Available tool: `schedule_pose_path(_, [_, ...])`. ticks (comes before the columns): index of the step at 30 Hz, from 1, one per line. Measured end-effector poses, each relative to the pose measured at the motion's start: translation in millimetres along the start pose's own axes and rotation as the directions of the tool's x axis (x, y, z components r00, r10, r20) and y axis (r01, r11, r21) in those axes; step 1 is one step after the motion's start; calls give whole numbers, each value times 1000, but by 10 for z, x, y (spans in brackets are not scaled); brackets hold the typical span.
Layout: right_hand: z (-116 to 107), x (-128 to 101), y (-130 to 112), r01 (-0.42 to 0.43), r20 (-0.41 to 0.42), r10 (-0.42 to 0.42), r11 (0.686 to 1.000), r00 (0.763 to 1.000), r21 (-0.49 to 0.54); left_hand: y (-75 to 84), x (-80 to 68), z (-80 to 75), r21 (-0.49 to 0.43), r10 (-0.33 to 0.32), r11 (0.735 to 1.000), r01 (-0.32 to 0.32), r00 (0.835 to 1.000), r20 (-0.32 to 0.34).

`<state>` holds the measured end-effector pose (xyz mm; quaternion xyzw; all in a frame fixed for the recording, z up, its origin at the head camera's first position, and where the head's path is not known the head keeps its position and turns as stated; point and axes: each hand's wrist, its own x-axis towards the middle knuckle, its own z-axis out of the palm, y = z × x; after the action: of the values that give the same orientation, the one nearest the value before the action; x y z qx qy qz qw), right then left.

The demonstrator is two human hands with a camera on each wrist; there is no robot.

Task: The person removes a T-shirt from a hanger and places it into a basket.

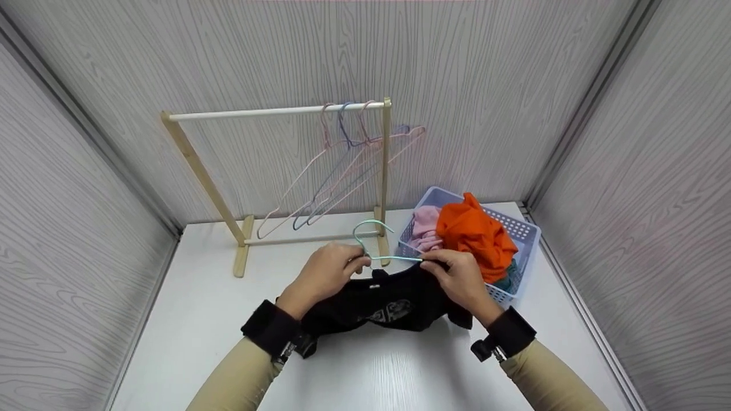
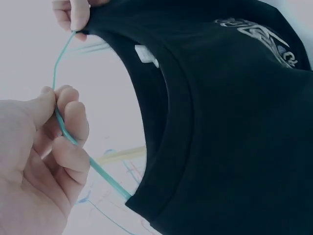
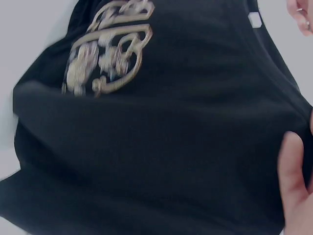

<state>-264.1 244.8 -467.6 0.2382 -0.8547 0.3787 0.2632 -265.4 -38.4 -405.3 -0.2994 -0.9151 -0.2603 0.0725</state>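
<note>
Left hand (image 1: 325,273) pinches the green hanger (image 1: 371,242) wire near its neck, fingers curled round it, steadying it. Right hand (image 1: 460,277) pinches the black shirt (image 1: 388,305) shoulder at the hanger's end, apparently to keep the collar open. Shirt sits on the table (image 1: 200,319), in front of the rack (image 1: 274,171); basket (image 1: 522,234) to its right.

Two hands (image 1: 394,274); four hangers (image 1: 342,171); one black shirt (image 1: 394,305); one rack (image 1: 274,112); one basket (image 1: 522,231).
</note>
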Motion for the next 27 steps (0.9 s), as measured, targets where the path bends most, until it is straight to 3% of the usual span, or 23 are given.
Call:
schedule_pose_path(3, [-42, -48, 63, -13, 36, 14, 999, 999, -50, -78, -50, 10, 23, -18, 1000, 18, 1000, -5])
schedule_pose_path(6, [-84, -90, 161, 0, 14, 2, 996, 1000, -84, -144, -101, 1, 22, -38, 999, 38, 999, 0])
schedule_pose_path(10, [-121, -134, 286, 70, -5, -71, 994, 997, -80, -212, -164, -25, 9, -72, 997, 72, 996, 45])
schedule_pose_path(15, [-192, -207, 434, 134, 67, -127, 985, 990, -112, -359, -260, -99, 4, -94, 996, 94, 994, 50])
schedule_pose_path(18, [-320, -332, 617, 64, 112, -44, 981, 993, -185, -542, -373, -211, 19, -112, 994, 112, 994, 5])
schedule_pose_path(21, [-453, -459, 761, -83, 138, 120, 965, 983, -247, -688, -489, -342, 34, -147, 988, 147, 989, -8])
schedule_pose_path(24, [-458, -473, 729, -196, 168, 243, 947, 955, -257, -694, -531, -405, 24, -167, 986, 166, 985, 42])
schedule_pose_path(27, [-317, -364, 597, -229, 210, 272, 951, 939, -208, -613, -495, -379, 13, -163, 987, 163, 982, 90])
